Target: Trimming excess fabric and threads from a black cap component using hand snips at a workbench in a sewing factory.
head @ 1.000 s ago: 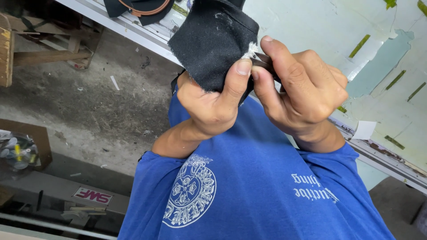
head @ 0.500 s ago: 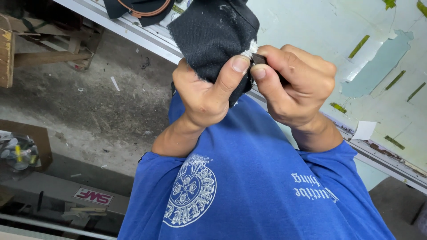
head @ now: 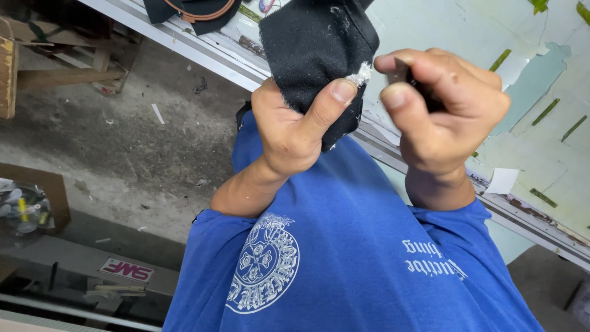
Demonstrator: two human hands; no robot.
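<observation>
Left hand (head: 289,132) clamps the black fabric piece (head: 316,55); right hand (head: 439,104), at three o'clock, pinches something small and dark; keep the white frayed edge (head: 361,74) taut.

A cloth (head: 316,55) is gripped in the left hand (head: 295,132), with the thumb laid across its lower edge. The right hand (head: 439,107) is held just beside it to the right, a small tool pinched in the fingers. Both are raised over the table (head: 541,154). The floor (head: 117,135) is seen to the left.
</observation>
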